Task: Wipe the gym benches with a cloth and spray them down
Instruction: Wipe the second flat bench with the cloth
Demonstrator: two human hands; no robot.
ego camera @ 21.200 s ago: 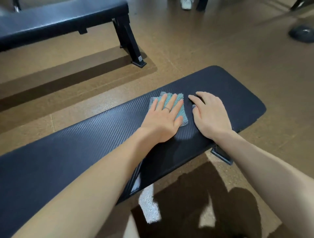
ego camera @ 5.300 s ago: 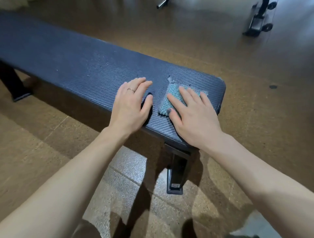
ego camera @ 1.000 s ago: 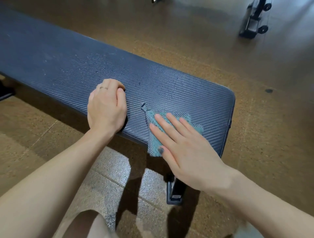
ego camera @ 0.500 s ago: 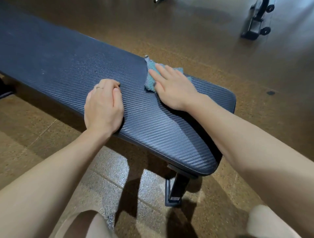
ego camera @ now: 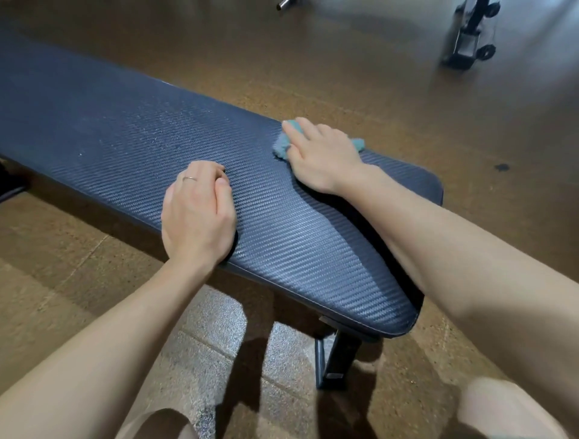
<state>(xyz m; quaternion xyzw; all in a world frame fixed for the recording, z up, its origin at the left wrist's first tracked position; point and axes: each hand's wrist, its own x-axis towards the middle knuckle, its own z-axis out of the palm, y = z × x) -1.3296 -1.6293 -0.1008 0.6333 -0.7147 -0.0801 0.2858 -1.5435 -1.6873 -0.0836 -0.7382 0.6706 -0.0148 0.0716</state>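
A long dark-blue gym bench (ego camera: 125,131) with a woven-pattern pad runs from the far left to the near right. A teal cloth (ego camera: 279,147) lies bunched at the pad's far edge, near the right end. My right hand (ego camera: 322,159) presses on it from above and covers most of it; bits of cloth stick out on both sides. My left hand (ego camera: 197,213) rests on the pad at the near edge with its fingers curled under and holds nothing. A ring shows on one finger. No spray bottle is in view.
The bench's black leg (ego camera: 336,360) stands on the brown speckled floor below the pad's right end. A wheeled equipment base (ego camera: 470,37) sits at the far right, and a metal bar end (ego camera: 283,3) shows at the top. My knees (ego camera: 501,407) are at the bottom.
My right hand swept the cloth from the pad's near edge across to the far edge, then slightly right, and the cloth is more bunched. My left hand stayed put with its fingers curled.
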